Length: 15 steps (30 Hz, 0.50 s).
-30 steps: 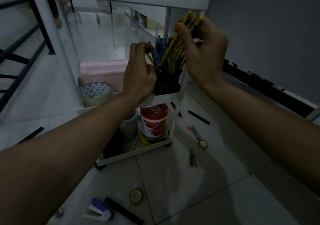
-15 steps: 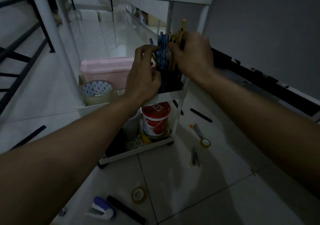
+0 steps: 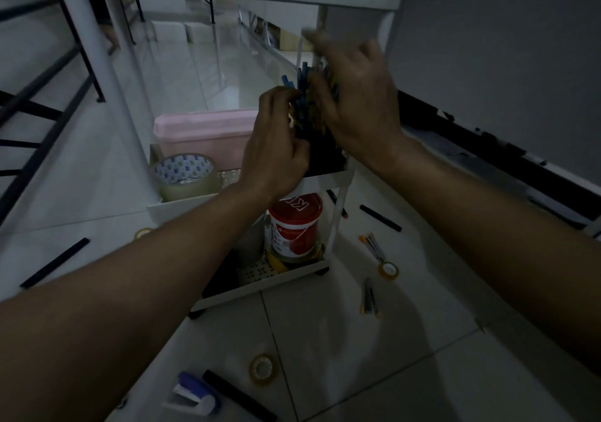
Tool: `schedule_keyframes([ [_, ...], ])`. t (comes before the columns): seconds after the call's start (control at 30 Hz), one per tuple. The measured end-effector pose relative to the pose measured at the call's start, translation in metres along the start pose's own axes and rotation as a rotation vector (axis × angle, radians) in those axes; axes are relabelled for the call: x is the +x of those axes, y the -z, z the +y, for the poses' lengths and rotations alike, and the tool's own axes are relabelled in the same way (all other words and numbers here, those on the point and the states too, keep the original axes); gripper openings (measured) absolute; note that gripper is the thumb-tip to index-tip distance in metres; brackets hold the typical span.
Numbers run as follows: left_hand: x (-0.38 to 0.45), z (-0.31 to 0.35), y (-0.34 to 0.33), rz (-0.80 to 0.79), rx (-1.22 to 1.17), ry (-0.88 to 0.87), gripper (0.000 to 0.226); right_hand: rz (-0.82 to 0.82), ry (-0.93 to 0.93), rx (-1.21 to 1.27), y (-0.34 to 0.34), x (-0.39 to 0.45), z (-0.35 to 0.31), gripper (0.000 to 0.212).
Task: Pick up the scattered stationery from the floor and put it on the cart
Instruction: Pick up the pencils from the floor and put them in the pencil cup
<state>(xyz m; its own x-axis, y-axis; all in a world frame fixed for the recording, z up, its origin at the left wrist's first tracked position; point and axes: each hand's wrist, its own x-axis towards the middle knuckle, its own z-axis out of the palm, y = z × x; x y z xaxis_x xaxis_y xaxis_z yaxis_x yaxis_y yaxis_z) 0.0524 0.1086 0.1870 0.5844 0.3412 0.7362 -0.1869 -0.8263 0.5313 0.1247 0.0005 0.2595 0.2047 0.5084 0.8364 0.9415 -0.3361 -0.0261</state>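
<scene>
The white cart [image 3: 182, 207] stands in front of me. On its middle shelf, a dark pen holder [image 3: 325, 156] is packed with blue pens [image 3: 300, 78] and yellow pencils. My left hand [image 3: 276, 142] curls round the holder's rim and the pens on its left side. My right hand [image 3: 356, 96] is blurred, fingers spread loosely over the pencils on the right. Scattered on the floor are a black marker [image 3: 380, 217], orange-tipped pens [image 3: 370, 242], a small tape roll [image 3: 388, 270], two more pens [image 3: 369, 298], another tape roll [image 3: 263, 369], a blue-white stapler [image 3: 193, 395] and a black marker [image 3: 237, 395].
The middle shelf also carries a pink box [image 3: 201, 132] and a packing tape roll [image 3: 185, 174]. A red-lidded jar [image 3: 294, 226] sits on the bottom shelf. A black strip [image 3: 55, 262] and a small tape roll [image 3: 143, 233] lie left of the cart. A grey wall runs along the right.
My right hand pushed the bunch of yellow pencils down into the holder and has now let go, its fingers lifting and spreading. My left hand has stayed at the holder.
</scene>
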Motion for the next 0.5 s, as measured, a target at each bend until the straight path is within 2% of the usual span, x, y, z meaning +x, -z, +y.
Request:
schedule_keyframes([
  [0.13,-0.002,0.002,0.000,0.018,-0.013,0.024,0.055,-0.189,0.032,-0.159,-0.006,-0.008,0.007,0.037],
  [0.2,-0.003,0.003,0.000,0.054,0.007,0.030,0.053,-0.188,0.026,-0.183,-0.007,-0.009,0.009,0.039],
  [0.37,-0.008,0.008,0.002,0.175,0.062,-0.027,0.033,0.071,0.012,-0.083,0.002,-0.012,0.005,0.038],
  [0.43,-0.012,0.011,0.004,0.199,0.070,-0.074,0.024,0.172,0.072,-0.030,0.008,-0.022,0.004,0.029],
  [0.5,-0.019,0.014,0.006,0.153,0.067,-0.159,0.019,0.203,0.177,0.040,0.013,-0.036,0.007,0.019],
])
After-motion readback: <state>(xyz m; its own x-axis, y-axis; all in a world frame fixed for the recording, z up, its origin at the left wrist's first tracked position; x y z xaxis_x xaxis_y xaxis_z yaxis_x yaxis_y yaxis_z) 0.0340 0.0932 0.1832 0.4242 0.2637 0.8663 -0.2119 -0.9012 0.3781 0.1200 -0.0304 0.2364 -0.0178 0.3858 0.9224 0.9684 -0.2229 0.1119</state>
